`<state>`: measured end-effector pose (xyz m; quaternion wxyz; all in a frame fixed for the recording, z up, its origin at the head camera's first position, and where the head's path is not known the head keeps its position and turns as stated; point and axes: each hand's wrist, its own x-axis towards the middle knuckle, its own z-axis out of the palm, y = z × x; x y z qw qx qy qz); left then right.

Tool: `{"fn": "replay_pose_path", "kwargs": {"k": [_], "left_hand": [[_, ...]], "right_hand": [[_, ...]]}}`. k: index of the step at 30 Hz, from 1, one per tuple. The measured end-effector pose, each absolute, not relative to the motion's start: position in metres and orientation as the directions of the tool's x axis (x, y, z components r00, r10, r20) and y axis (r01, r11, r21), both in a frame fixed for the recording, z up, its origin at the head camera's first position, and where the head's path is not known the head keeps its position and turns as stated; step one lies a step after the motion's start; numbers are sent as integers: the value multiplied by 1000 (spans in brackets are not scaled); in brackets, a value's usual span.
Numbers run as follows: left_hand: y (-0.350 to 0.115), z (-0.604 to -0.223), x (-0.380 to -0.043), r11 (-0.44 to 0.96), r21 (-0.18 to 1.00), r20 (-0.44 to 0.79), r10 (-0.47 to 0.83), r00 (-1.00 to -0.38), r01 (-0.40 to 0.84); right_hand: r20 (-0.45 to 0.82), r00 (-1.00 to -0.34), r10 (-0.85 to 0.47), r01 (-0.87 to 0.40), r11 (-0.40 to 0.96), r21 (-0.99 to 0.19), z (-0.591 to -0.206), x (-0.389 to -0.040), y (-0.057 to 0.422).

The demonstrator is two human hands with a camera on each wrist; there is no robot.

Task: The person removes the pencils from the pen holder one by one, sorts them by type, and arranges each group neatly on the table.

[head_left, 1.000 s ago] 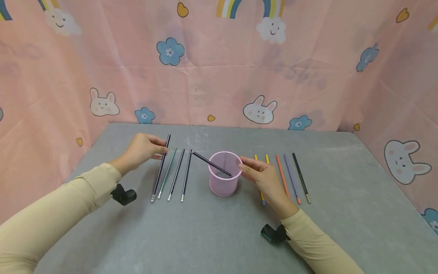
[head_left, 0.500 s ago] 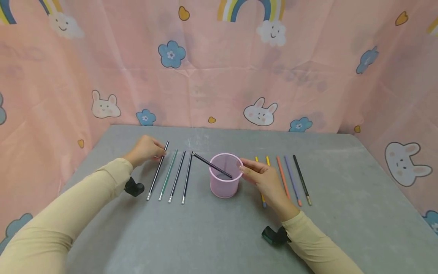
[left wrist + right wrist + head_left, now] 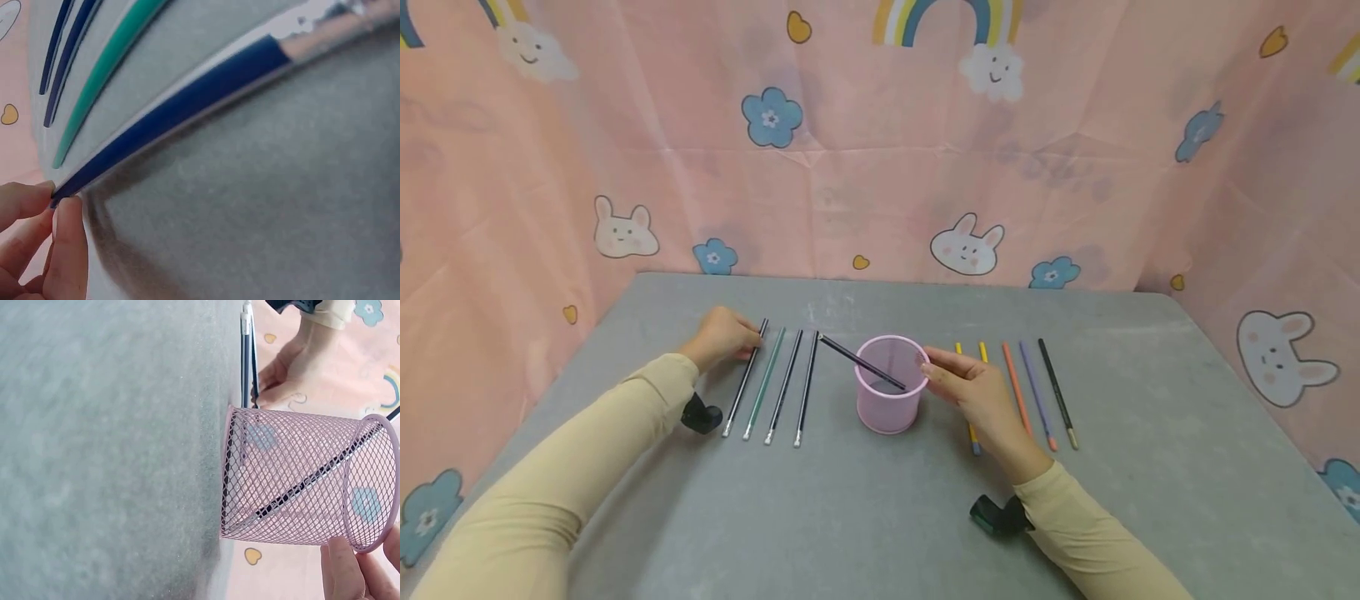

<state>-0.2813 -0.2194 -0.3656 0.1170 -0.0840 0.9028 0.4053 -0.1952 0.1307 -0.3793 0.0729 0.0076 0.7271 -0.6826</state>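
At the table's left, my left hand pinches the far end of a dark blue pencil. The left wrist view shows thumb and fingertips at the tip of this pencil, whose silver end points away from the hand. My right hand holds the rim of a pink mesh pencil cup, thumb on one side and fingers on the other. Inside the upright cup leans a dark pencil, its upper end sticking out to the left. Through the mesh, the right wrist view shows that pencil slanting to the bottom.
Beside the held pencil lie a green pencil and two dark blue pencils. Right of the cup are two yellow pencils, partly behind the right hand, then an orange pencil, a purple one and a black one.
My left hand has lowered the far end of the dark blue pencil toward the table, and its silver end has shifted slightly left. The right hand and the cup have stayed in place.
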Motion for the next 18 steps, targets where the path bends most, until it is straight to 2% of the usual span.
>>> {"fn": "replay_pose_path", "kwargs": {"k": [14,18], "left_hand": [[-217,-373,-278,747,640,-178,-82,-981,-179],[-213,-368,-273,729,664,-129,-109,-986,-167]], "right_hand": [[-115,-990,-86,109,67,-992,-377,-194,131],[-117,-989,-90,110,73,-991,-378,-194,132]]}}
